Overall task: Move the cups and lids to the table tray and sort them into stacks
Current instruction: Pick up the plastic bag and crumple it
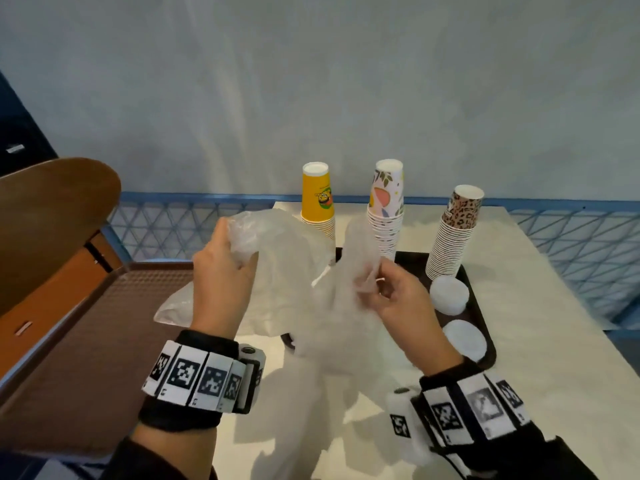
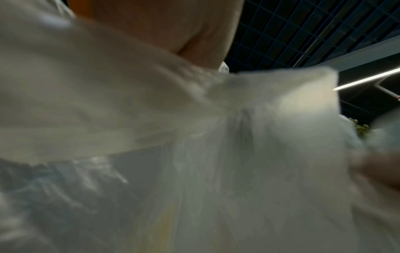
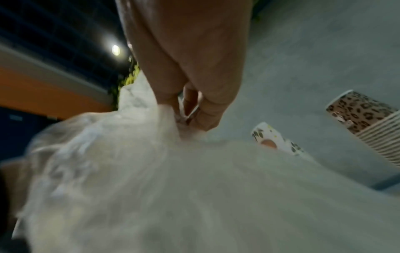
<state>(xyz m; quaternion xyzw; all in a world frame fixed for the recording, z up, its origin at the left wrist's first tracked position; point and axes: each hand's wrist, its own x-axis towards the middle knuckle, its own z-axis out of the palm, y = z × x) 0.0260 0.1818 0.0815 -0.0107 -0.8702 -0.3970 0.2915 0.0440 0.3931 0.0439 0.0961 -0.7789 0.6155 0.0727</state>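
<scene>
A clear plastic bag (image 1: 294, 282) hangs between my hands above the table. My left hand (image 1: 225, 261) grips a bunched part of it at the upper left. My right hand (image 1: 384, 289) pinches another part of the bag (image 3: 151, 171) between thumb and fingers. On the dark table tray (image 1: 481, 306) stand three upside-down cup stacks: yellow (image 1: 318, 199), floral (image 1: 387, 206) and leopard-print (image 1: 453, 233). Two low piles of white lids (image 1: 449, 294) (image 1: 465, 337) lie on the tray's right side. In the left wrist view the bag (image 2: 194, 154) fills the picture, blurred.
A brown textured tray (image 1: 93, 341) sits at my left, on a level with the table. A wooden chair back (image 1: 52, 216) rises behind it. A blue lattice rail (image 1: 571, 237) runs behind the white table (image 1: 536, 358), below a grey wall.
</scene>
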